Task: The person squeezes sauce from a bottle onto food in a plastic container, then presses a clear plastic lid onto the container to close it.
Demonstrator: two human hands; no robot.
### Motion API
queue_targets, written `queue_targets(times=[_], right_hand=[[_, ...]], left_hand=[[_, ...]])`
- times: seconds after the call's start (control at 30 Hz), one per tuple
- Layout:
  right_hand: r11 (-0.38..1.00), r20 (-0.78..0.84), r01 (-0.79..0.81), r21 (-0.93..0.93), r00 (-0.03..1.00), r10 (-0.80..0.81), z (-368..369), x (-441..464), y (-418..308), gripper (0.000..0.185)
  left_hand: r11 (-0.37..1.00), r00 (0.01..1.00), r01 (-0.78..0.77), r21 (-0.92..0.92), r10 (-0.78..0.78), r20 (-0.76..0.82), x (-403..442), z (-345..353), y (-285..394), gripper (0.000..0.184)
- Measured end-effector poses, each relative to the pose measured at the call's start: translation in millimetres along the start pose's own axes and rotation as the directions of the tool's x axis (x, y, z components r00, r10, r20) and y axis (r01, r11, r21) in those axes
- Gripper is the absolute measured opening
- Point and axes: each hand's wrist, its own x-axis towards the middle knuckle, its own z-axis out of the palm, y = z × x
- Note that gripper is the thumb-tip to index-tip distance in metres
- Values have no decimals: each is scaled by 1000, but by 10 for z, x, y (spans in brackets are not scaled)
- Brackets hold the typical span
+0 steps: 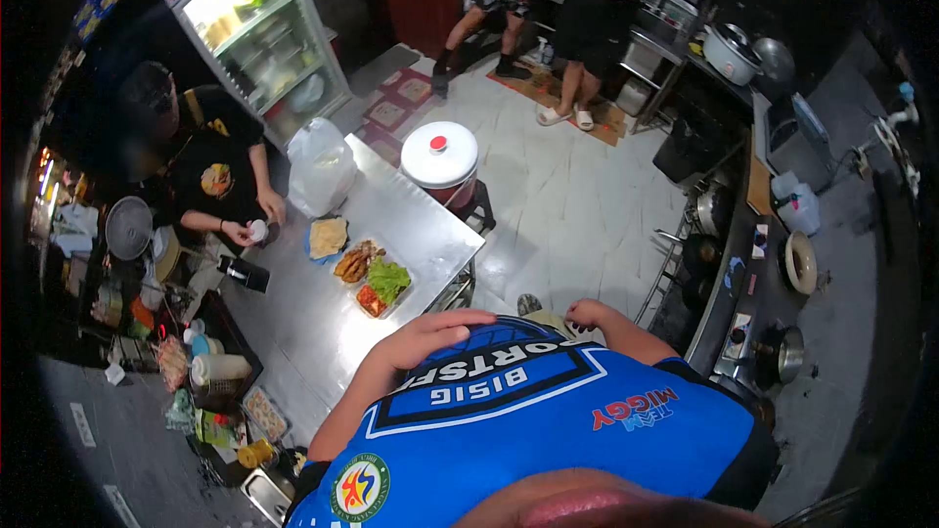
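The left hand [435,334] lay flat on a blue fabric shirt [538,430], white lettering [479,390] slanting far right; the right hand [589,313] curled, contents unclear.

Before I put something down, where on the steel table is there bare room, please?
Two patches of the steel table look free: one between the lettuce and the corner near the white-lidded container, another between the red food and the pale squeeze bottle. It is crowded from the white bag past the beige food to the lettuce, and around that bottle.
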Motion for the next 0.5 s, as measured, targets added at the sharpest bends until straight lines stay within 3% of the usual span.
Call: queue_targets(times=[0.03,0.17,0.27,0.3,0.37,0.43,0.5], right_hand=[[999,-26,34,-20,999,-34,-53,24,-42,34],[995,-26,39,-96,999,-42,-188,275,-112,31],[990,-13,88,-109,996,-90,-228,250,-238,30],[992,-15,82,-91,996,-83,-215,283,-243,30],[995,-7,64,-71,998,-64,-106,271,-211,30],[999,-52,38,7,998,-37,-37,208,-228,31],[999,-24,14,-45,1000,-15,-1,157,-239,31]], left_hand=[[945,973,-219,242,192,131,-11,80,223,55],[900,920,-359,247,296,257,-122,185,476,53],[967,951,-226,115,245,-191,-244,90,-60,40],[967,952,-225,118,244,-184,-279,35,-294,40],[978,894,-189,-94,131,-429,-324,-128,-852,41],[988,884,-109,-110,46,-466,-376,-158,-1066,43],[992,863,-32,-124,-35,-504,-401,-186,-1167,45]])
